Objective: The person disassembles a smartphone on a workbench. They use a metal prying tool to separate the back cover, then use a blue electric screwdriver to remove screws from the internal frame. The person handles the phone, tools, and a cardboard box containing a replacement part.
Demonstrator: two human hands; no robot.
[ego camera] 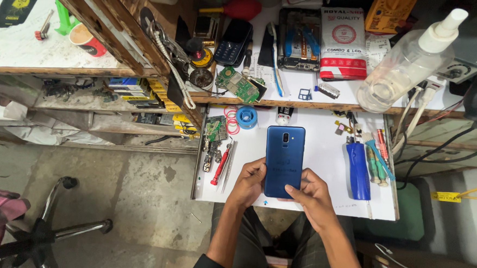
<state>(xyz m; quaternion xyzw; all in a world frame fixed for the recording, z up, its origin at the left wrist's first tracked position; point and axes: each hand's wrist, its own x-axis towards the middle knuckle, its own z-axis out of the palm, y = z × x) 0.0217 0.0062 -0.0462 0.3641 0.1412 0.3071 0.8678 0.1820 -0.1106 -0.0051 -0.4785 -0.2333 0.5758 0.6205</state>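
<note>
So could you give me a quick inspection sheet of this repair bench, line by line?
Surface: white pull-out tray below a white upper shelf.
Job's things: blue smartphone, lying back up.
Clutter: blue-handled screwdriver, red-handled tool, blue solder spool, green circuit board, clear spray bottle.
Hands: left hand and right hand grip the phone's lower end.
Cables: black and white leads at right.
Surroundings: concrete floor, metal chair base.

Both hands grip a blue phone (284,161) lying back-up over the white desk (324,155): the left hand (248,182) at its lower left edge, the right hand (313,196) at its lower right corner. A blue-handled screwdriver (358,170) lies just right, red tweezers (221,164) left.
</note>
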